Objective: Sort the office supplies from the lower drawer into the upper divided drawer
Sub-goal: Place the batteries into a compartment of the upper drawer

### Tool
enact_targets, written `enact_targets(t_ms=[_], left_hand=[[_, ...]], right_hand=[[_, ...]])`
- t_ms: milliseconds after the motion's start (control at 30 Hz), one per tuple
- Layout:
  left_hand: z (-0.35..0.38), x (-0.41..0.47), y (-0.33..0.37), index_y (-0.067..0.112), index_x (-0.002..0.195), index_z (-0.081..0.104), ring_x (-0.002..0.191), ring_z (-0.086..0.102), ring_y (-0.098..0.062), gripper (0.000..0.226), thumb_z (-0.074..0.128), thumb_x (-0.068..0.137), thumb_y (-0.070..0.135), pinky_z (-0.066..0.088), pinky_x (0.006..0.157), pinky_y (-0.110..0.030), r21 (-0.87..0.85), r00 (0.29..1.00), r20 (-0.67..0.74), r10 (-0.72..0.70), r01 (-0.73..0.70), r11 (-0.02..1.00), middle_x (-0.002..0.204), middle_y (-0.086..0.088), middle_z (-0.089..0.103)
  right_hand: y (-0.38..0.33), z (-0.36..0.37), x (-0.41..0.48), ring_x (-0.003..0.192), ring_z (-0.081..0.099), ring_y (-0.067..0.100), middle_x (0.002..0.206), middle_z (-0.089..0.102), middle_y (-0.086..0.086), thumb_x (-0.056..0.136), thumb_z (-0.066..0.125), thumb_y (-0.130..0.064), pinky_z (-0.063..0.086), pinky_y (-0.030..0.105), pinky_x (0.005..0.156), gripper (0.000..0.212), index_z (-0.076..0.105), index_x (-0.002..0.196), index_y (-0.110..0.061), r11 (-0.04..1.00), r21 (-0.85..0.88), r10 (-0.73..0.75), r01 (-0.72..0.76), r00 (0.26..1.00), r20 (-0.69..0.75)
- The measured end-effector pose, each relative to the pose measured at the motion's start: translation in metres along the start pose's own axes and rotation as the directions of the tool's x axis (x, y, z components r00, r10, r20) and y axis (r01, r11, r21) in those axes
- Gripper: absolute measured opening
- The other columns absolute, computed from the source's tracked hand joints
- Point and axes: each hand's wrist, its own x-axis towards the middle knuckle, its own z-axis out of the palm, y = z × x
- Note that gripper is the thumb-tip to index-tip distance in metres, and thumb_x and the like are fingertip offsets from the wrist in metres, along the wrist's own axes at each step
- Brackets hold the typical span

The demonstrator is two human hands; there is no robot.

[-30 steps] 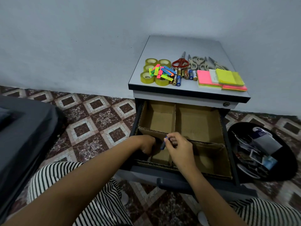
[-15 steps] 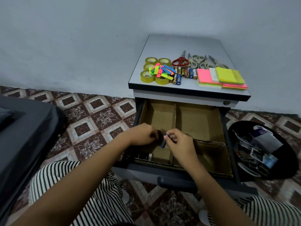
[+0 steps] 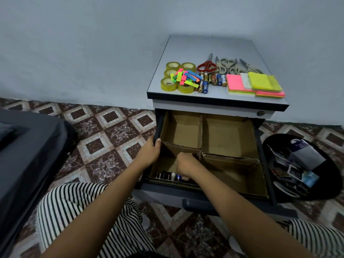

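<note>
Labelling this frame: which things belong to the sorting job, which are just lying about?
Job:
- divided drawer
- batteries in the near-left compartment
- batteries on top
- tape rolls
- sticky flags
- scissors
- sticky notes
- left hand, right hand

Lying about:
- black bin of scraps
- dark furniture

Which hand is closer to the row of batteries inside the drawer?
Right. The right hand reaches down beside the batteries in the drawer; the left hand rests higher, on the drawer's left edge.
</note>
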Motion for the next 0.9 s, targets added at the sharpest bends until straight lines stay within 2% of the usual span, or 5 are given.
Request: enact_targets(t_ms=[233, 333, 533, 733, 900], left_hand=[[0.004, -0.003, -0.002, 0.009, 0.139, 0.032, 0.125, 0.046, -0.033, 0.043, 0.027, 0.103, 0.032, 0.036, 0.094, -0.032, -0.047, 1.000, -0.010, 0.004, -0.005, 0.999, 0.137, -0.017, 0.048], [0.004, -0.003, -0.003, 0.009, 0.138, 0.033, 0.124, 0.047, -0.034, 0.043, 0.027, 0.103, 0.033, 0.036, 0.096, -0.034, -0.017, 0.999, -0.031, 0.006, -0.007, 1.000, 0.136, -0.018, 0.049], [0.006, 0.000, -0.006, 0.006, 0.137, 0.033, 0.122, 0.048, -0.036, 0.045, 0.026, 0.103, 0.034, 0.037, 0.095, -0.036, 0.011, 1.000, -0.027, -0.004, 0.005, 1.000, 0.134, -0.021, 0.050], [0.007, 0.001, -0.008, 0.007, 0.137, 0.033, 0.121, 0.048, -0.038, 0.046, 0.026, 0.102, 0.036, 0.037, 0.095, -0.038, 0.026, 1.000, -0.029, -0.013, 0.013, 1.000, 0.133, -0.022, 0.050], [0.008, 0.002, -0.008, 0.009, 0.142, 0.029, 0.125, 0.045, -0.038, 0.049, 0.025, 0.102, 0.037, 0.036, 0.100, -0.040, 0.039, 0.999, -0.033, -0.015, 0.016, 0.999, 0.137, -0.022, 0.047]], right_hand=[[0.005, 0.009, 0.003, 0.082, 0.054, 0.022, 0.114, 0.061, 0.016, 0.092, 0.050, -0.002, 0.044, 0.026, 0.071, 0.026, 0.057, 0.117, 0.001, 0.996, -0.063, -0.057, 0.058, 0.998, 0.025], [0.005, 0.007, 0.005, 0.086, 0.056, 0.023, 0.110, 0.059, 0.016, 0.091, 0.050, 0.000, 0.045, 0.025, 0.073, 0.030, 0.054, 0.121, 0.001, 0.998, -0.034, -0.046, 0.047, 0.998, 0.045], [0.007, 0.011, 0.007, 0.088, 0.055, 0.022, 0.120, 0.058, 0.015, 0.091, 0.050, -0.002, 0.046, 0.027, 0.075, 0.033, 0.053, 0.124, -0.001, 0.996, -0.045, -0.071, 0.073, 0.997, 0.030], [0.009, 0.017, 0.008, 0.105, 0.060, 0.026, 0.120, 0.059, 0.015, 0.093, 0.050, -0.006, 0.046, 0.028, 0.079, 0.031, 0.055, 0.122, -0.001, 0.997, 0.003, -0.071, 0.071, 0.997, -0.011], [0.011, 0.018, 0.009, 0.085, 0.053, 0.020, 0.113, 0.061, 0.013, 0.092, 0.051, -0.006, 0.044, 0.027, 0.072, 0.027, 0.057, 0.118, -0.003, 0.996, 0.005, -0.086, 0.086, 0.996, -0.010]])
